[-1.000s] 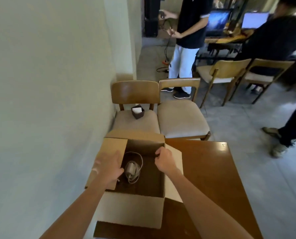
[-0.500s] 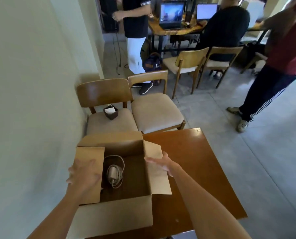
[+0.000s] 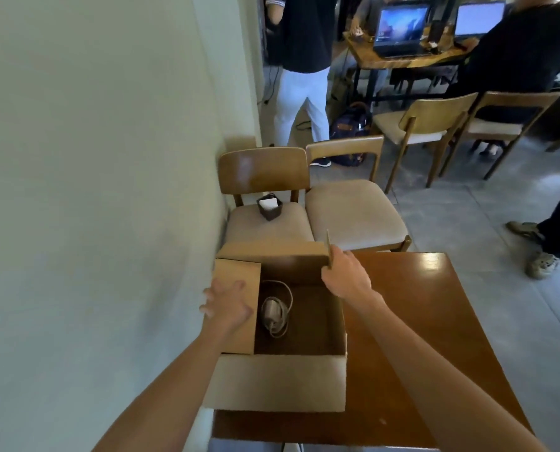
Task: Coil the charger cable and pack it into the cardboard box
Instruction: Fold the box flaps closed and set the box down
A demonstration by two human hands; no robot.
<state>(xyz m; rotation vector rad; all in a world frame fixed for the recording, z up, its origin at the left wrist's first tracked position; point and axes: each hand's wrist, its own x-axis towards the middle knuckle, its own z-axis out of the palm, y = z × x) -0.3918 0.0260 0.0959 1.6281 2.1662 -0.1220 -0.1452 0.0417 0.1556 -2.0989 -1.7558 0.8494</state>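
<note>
The open cardboard box [image 3: 278, 383] stands at the left end of a brown wooden table [image 3: 435, 321]. Inside, on its dark floor, lies the grey charger with its coiled cable [image 3: 274, 310]. My left hand [image 3: 227, 305] rests flat with spread fingers on the box's left flap, which is folded inward. My right hand [image 3: 345, 275] grips the right flap, which stands upright and shows edge-on. The near flap hangs outward toward me and the far flap leans away.
A pale wall runs close along the left. Two wooden chairs [image 3: 353, 210] stand beyond the table; a small dark holder [image 3: 269, 207] sits on the left seat. Further back are people, more chairs and a desk with laptops [image 3: 402, 31]. A person's legs stand at the right edge.
My right hand has lifted the right flap from lying outward on the table to upright. My left hand stays on the left flap. The view has shifted.
</note>
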